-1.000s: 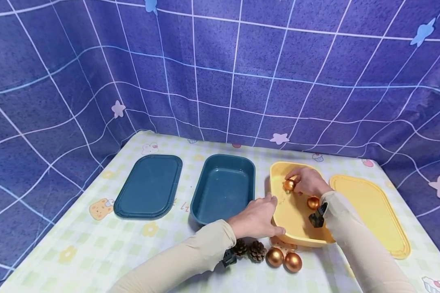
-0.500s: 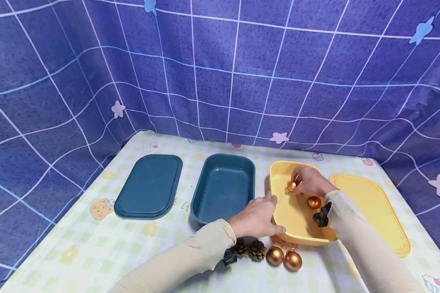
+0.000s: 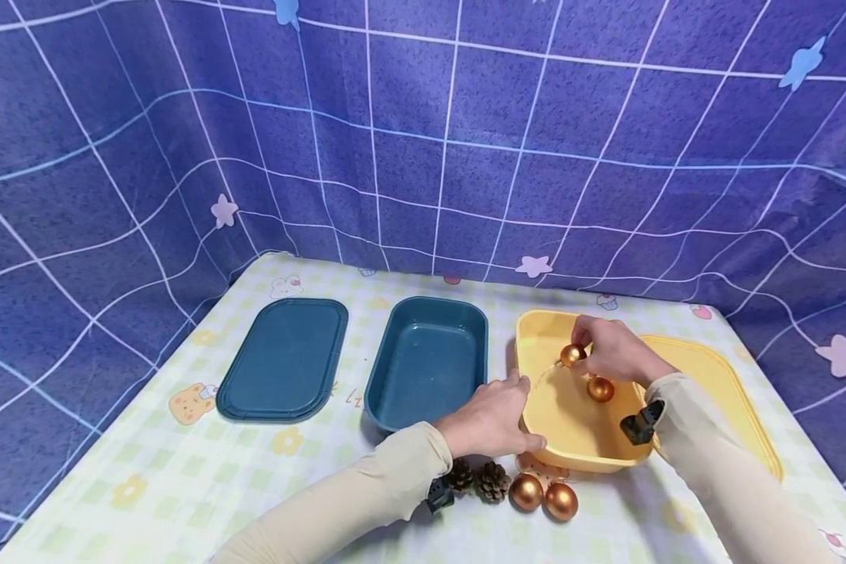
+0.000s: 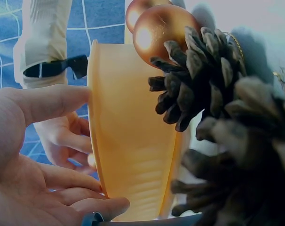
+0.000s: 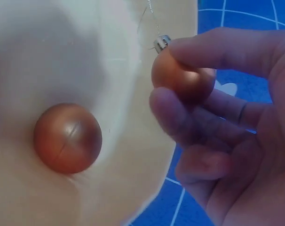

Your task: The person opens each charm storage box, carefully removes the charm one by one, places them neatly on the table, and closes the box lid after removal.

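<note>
My right hand (image 3: 616, 351) pinches a copper-coloured bauble (image 3: 573, 356) between thumb and fingers, inside the yellow box (image 3: 557, 435). In the right wrist view, the bauble's silver cap and thread loop stick out past the thumb. Below it lies another copper bauble (image 5: 68, 138) on the box floor. My left hand (image 3: 489, 417) rests on the box's left rim, fingers spread and fairly straight, the thumb at the near corner. Under the left wrist are two pine cones (image 3: 493, 481), beside two more copper baubles (image 3: 561, 500) in front of the box.
Left of the yellow box stands a dark blue box (image 3: 426, 368) with nothing in it. A matching blue lid (image 3: 285, 359) lies further left. The yellow lid (image 3: 712, 384) lies to the right, partly behind the right arm. A blue curtain (image 3: 395, 141) hangs behind the patterned tablecloth (image 3: 204, 478).
My right hand has moved rightward inside the yellow box with the pinched bauble, bringing it close to the one on the floor. My left hand stays at the rim.
</note>
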Tool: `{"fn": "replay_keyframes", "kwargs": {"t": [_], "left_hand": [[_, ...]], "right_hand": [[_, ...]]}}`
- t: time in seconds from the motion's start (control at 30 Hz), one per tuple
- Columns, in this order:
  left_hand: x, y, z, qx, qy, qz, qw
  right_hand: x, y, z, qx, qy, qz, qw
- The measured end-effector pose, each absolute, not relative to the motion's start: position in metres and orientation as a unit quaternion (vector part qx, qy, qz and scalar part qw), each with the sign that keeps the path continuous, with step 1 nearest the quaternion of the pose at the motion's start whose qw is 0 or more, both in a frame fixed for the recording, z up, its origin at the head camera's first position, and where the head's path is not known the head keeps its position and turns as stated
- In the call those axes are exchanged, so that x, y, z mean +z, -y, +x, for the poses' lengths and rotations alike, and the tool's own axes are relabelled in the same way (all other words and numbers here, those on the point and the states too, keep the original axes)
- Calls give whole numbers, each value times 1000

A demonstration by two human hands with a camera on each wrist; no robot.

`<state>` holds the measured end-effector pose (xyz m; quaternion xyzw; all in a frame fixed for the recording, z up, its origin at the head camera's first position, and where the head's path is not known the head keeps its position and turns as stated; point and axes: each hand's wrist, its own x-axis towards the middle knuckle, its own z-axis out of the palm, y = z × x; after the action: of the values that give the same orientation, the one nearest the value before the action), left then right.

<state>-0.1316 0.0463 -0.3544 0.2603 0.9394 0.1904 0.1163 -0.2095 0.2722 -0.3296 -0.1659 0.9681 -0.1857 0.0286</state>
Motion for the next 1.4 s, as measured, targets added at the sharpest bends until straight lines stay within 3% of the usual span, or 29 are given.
{"fn": "replay_keyframes", "kwargs": {"t": [0.5,0.87,1.4], "left_hand": [[-357,-43,-133,187,-941,257,113],[-356,-46,-133,192,-940,256,115],[-354,-47,-133,187,-939,269,105]], "right_hand": [[-316,-275,-174,-234,-942,-239,-10],[-322,-274,-144,-281,-931,-223,-73],[-325,-275,-114,-330,-901,-256,-115]]}}
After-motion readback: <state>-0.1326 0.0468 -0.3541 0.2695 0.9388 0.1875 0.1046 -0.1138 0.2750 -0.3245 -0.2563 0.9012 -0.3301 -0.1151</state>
